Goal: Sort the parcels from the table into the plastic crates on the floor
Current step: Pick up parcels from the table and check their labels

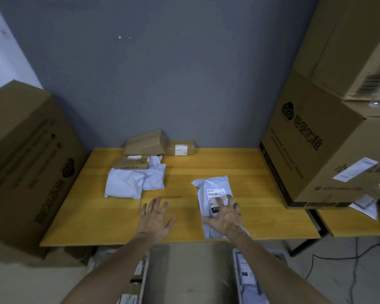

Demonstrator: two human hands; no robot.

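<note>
Pressing down with spread, bent fingers, the right hand (225, 216) covers a grey mailer parcel (211, 185) at lower centre-right, its near end reaching the table (261, 194) front edge; the left hand (155, 218), fingers apart and holding nothing, hovers over bare wood just left; other parcels (138, 172) cluster near the back wall; a left carton (26, 161) and a right carton (316, 150) hem both sides; a left crate (144, 273) and a right crate (236, 260) sit below the front edge.
</note>
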